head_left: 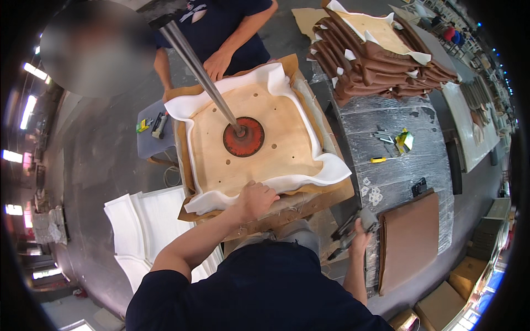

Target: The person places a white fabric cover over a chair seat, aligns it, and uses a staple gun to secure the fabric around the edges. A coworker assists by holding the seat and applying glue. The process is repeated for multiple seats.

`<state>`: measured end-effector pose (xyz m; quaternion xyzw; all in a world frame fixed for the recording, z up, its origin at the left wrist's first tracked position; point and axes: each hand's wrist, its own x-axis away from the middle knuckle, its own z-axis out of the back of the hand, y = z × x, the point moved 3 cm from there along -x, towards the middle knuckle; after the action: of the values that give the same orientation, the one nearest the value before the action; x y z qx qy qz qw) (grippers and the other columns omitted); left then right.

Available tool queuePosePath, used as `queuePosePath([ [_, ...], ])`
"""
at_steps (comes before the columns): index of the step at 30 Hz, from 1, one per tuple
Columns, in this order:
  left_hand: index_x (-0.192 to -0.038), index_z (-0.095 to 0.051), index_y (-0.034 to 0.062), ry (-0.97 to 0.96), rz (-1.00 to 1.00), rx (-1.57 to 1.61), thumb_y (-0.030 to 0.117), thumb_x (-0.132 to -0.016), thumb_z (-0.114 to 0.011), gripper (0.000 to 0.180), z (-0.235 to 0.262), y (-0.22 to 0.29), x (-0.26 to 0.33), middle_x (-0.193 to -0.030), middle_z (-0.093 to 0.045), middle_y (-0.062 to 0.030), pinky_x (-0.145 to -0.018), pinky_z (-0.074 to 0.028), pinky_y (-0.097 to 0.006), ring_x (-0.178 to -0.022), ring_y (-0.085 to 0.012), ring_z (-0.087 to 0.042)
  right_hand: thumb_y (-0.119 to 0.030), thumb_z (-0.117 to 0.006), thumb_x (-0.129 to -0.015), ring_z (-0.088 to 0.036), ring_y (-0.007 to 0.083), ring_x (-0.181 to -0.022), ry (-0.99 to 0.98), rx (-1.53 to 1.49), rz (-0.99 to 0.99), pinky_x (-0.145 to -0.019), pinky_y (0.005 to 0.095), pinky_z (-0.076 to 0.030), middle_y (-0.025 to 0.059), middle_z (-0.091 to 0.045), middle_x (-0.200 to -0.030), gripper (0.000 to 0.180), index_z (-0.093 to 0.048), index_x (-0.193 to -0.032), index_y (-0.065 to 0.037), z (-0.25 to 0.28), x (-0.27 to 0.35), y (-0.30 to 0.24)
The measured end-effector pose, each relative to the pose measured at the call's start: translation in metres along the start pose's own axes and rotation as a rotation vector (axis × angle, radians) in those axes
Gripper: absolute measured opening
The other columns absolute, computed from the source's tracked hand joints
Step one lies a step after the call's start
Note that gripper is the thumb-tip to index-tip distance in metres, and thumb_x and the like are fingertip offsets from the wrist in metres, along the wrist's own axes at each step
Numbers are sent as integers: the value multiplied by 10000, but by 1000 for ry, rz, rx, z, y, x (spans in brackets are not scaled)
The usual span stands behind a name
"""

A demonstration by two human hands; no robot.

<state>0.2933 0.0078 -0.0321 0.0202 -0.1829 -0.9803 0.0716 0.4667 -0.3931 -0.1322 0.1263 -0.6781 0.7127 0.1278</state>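
Note:
A wooden seat panel (259, 176) lies in front of me, ringed by upturned white foam padding (326, 168) with a brown leather cover (187, 138) beneath. A metal rod ending in a round red press disc (254, 144) bears on the panel's middle. My left hand (256, 199) is closed at the near edge, its curled fingers gripping the foam; the leather there is partly covered. Off to the right, my right hand (361, 236) is wrapped round a dark staple gun (346, 230), held away from the seat beside the side table.
Across from me stands another person, one hand (219, 63) by the seat's far edge. The plastic-wrapped table (408, 171) carries padded brown covers (375, 60), a yellow-handled screwdriver (378, 160) and folded brown leather (411, 237). White foam sheets (146, 220) lie left; a grey stool (154, 132) holds another tool.

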Motion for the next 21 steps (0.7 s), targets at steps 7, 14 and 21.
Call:
queuePosePath([
  [7,-1002,-731,109,154,-70,20,304,-984,-776,201,13,12,5,-927,-694,-89,-864,-503,-466,-954,-312,-665,-141,-891,-942,-632,116,-754,-221,143,7,-677,303,-509,0,-699,-917,313,-740,-1185,-14,-36,109,-41],
  [14,-1112,-749,118,66,-110,1,294,-951,-791,242,2,41,-29,-1043,-678,-110,-951,-466,-468,-1099,-306,-634,-139,-912,-919,-699,149,-1015,-544,309,79,-908,324,-560,68,-743,-1151,489,-706,-1319,52,-78,91,-71],
  [21,-999,-842,126,13,118,-14,338,-1001,-748,231,-6,17,-58,-1037,-716,-67,-956,-451,-484,-1092,-299,-634,-140,-940,-909,-690,189,-1200,-759,386,189,-1068,341,-535,126,-737,-1332,682,-636,-1482,72,-115,79,-104],
])
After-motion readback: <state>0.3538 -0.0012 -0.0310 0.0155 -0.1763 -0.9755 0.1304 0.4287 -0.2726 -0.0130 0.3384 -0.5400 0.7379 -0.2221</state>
